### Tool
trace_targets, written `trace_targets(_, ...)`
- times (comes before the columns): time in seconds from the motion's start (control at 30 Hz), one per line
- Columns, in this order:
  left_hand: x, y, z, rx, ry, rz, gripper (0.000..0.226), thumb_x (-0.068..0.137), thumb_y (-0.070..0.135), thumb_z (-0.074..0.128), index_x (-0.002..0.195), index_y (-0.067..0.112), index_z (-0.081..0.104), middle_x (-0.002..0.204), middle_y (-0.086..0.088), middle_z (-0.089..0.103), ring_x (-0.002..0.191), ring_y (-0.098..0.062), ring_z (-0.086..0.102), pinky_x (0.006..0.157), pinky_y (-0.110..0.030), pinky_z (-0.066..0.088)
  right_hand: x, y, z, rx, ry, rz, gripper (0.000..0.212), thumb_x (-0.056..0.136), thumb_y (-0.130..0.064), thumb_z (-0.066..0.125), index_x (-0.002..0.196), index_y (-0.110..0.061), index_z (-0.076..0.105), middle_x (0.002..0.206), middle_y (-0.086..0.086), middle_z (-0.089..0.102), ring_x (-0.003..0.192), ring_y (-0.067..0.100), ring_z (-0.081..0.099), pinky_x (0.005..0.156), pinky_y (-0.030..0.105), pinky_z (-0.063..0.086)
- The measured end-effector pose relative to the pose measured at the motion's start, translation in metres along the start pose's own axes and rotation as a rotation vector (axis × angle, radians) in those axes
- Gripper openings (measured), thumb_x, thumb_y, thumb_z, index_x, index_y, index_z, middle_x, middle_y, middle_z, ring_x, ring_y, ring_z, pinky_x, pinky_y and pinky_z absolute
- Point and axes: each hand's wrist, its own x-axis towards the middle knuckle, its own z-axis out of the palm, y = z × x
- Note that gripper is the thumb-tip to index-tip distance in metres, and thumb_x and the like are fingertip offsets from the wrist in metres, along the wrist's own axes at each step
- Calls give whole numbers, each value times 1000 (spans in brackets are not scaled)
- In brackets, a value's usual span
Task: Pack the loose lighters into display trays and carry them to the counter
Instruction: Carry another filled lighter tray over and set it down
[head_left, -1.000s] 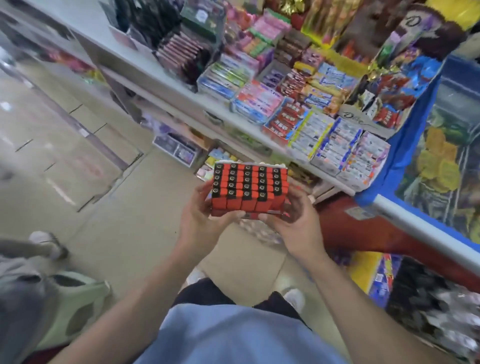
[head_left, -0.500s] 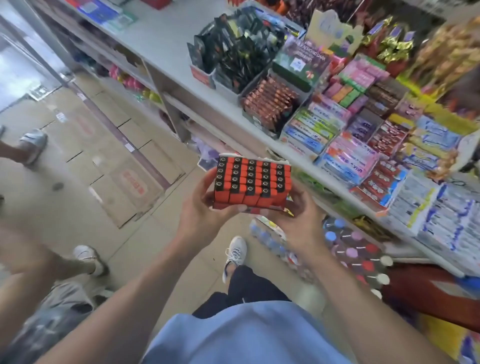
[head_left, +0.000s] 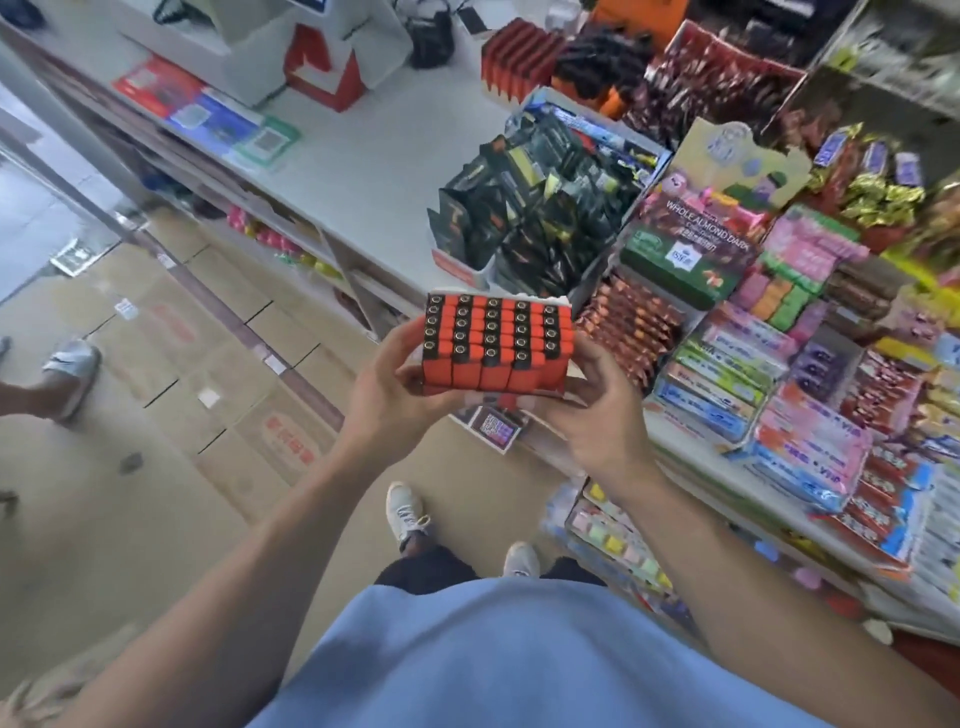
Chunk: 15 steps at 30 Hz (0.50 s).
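Orange lighters (head_left: 496, 345) stand packed upright in a full tray (head_left: 558, 301), carried in the air in front of the person, near the edge of the white worktop (head_left: 363, 171). Left hand (head_left: 387, 384) grips the tray's left side, fingers curled beneath; right hand (head_left: 597, 397) cups the right end and underside likewise. Judged risk: the tray's torn card rim gives weak support, so a tilt or a knock against the crowded snack boxes (head_left: 540, 218) could spill lighters.
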Motion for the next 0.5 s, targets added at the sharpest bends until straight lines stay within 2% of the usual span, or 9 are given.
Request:
trace_targets(0.03,16,1,-10,17,-23,5,89,70,15,94,146,28,48,126,14,71,103,-1,72,77,-11,56,11,-3,9,-9,19,-5,82,70,1,90,141,-16,53,133,-6,66,111,5,68,87,22,58)
trace_targets(0.1,52,3,-29,44,-77,5,89,72,15,93,147,28,47,127,14,70,105,-3,71,83,-20,60,34,-9,28,-38,74,-12,82,70,0,90,142,-18,53,131,-9,67,110,1,68,88,19,55)
trace_targets(0.23,122,19,-56,97,-165,50,93,65,26,96,145,32,49,127,14,70,103,-7,73,90,-40,61,72,-25,58,-68,202,-16,86,69,-12,93,144,-22,53,125,-15,70,115,2,66,100,28,54)
trace_targets(0.3,153,32,-60,135,-215,96,89,64,26,97,140,35,52,126,17,70,100,-7,74,89,-44,61,90,-33,63,-62,263,-10,87,70,-12,93,146,-21,52,124,-16,70,115,1,65,102,28,53)
trace_targets(0.4,197,53,-56,199,-291,169,88,64,28,98,138,38,52,118,20,71,94,-2,74,82,-30,61,114,-46,61,-43,345,-19,87,71,-11,92,147,-23,51,130,-14,67,118,0,64,102,26,53)
trace_targets(0.47,225,67,-46,228,-342,220,92,63,28,98,142,32,52,118,19,71,92,0,74,78,-20,60,130,-53,53,-12,397,-28,86,71,-5,90,147,-20,51,130,-10,68,113,1,66,96,20,53)
trace_targets(0.5,240,74,-39,232,-366,243,94,62,28,99,143,31,52,120,18,71,92,0,74,79,-19,60,139,-57,47,-6,422,-39,85,71,-3,89,146,-18,51,129,-8,69,112,2,67,93,17,53)
